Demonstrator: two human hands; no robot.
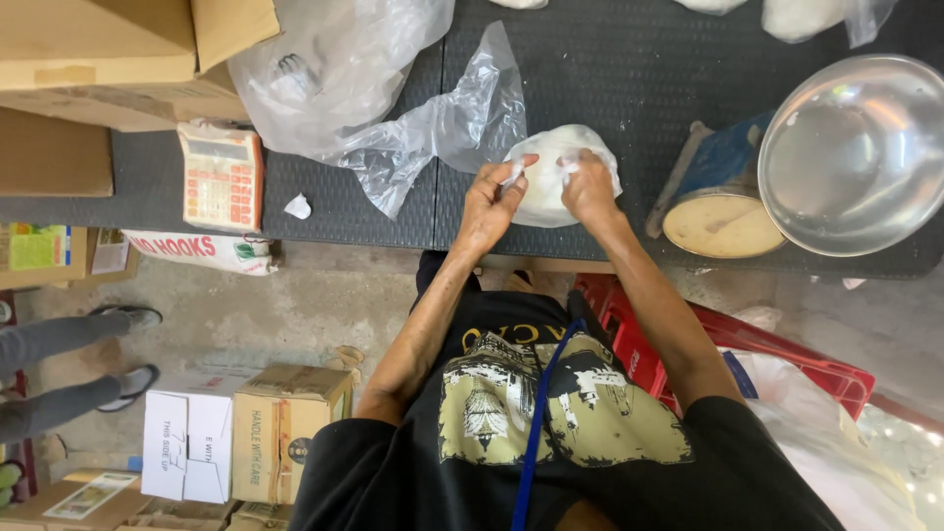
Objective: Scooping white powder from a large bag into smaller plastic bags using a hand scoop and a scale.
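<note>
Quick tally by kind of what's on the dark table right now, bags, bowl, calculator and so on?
Filled white bags: 1, held by the left hand and right hand, bag
Loose clear plastic bags: 2
Metal bowls: 1
Calculators: 1
Blue scales: 1
Crumpled white scraps: 1
Total: 7; bags cut off at the far edge not counted.

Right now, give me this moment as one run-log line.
left hand: gripping bag top | right hand: gripping bag top | small filled plastic bag: on dark table edge | nearby: steel bowl, calculator
</note>
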